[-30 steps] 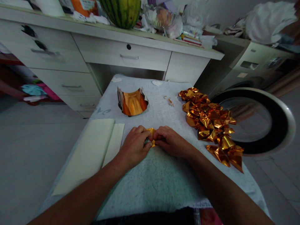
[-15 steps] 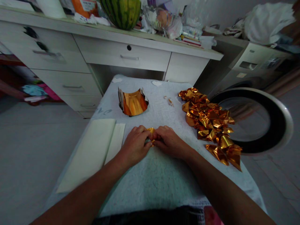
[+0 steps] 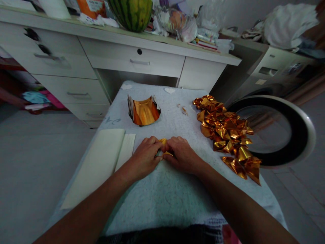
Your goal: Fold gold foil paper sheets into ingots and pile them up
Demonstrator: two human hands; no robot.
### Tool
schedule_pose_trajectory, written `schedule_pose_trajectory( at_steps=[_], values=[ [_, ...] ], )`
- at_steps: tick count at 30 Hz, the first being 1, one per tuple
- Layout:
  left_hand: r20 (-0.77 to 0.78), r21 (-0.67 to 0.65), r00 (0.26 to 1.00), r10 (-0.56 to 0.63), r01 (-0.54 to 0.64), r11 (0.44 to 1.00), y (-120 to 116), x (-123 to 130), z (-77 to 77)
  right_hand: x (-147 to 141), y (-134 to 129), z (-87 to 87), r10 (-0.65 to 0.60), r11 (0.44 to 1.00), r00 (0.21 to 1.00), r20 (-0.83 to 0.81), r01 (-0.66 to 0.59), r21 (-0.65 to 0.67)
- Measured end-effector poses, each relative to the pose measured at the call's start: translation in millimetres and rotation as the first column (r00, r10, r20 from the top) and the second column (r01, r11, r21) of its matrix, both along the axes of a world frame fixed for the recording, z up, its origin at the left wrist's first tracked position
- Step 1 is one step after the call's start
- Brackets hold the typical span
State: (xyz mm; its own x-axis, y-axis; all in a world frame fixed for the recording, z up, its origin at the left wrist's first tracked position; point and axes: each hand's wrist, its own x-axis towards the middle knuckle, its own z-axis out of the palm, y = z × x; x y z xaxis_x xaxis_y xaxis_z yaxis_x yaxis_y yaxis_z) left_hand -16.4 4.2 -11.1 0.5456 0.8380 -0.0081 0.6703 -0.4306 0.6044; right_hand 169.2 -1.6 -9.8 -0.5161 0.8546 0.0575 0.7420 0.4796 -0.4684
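Note:
Between both hands is a small piece of gold foil paper [image 3: 164,141], mostly covered by the fingers. My left hand [image 3: 147,155] pinches its left side, and my right hand [image 3: 182,154] grips the right side, thumbs near each other. Behind the hands stands a curved stack of gold foil sheets [image 3: 145,112]. A pile of folded gold foil pieces [image 3: 223,127] lies on the right of the cloth-covered table [image 3: 162,203]. White paper sheets [image 3: 98,166] lie left of my left hand.
Small scraps [image 3: 184,110] lie behind the hands. A white desk [image 3: 134,62] with drawers stands beyond the table, bearing a watermelon [image 3: 132,13] and a glass bowl [image 3: 172,20]. At the right is a washing machine [image 3: 264,73] with its round door [image 3: 302,132] open.
The fingers have shifted slightly on the foil, and a little more gold shows by my right thumb. The pile and the stack stay where they were.

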Motion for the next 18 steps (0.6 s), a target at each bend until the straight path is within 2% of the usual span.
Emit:
schedule_pose_trajectory(
  at_steps=[13, 18],
  values=[
    [0.000, -0.006, 1.000, 0.002, -0.002, 1.000, 0.3, -1.5, -1.0, 5.5, 0.9, 7.4, 0.038, 0.994, 0.999, -0.001, -0.038, -0.098],
    [0.016, -0.004, 1.000, 0.001, -0.001, 1.000, 0.0, -2.4, -2.4, 7.9, 1.1, 8.4, 0.060, 0.994, 0.998, -0.013, -0.061, -0.094]
  ],
)
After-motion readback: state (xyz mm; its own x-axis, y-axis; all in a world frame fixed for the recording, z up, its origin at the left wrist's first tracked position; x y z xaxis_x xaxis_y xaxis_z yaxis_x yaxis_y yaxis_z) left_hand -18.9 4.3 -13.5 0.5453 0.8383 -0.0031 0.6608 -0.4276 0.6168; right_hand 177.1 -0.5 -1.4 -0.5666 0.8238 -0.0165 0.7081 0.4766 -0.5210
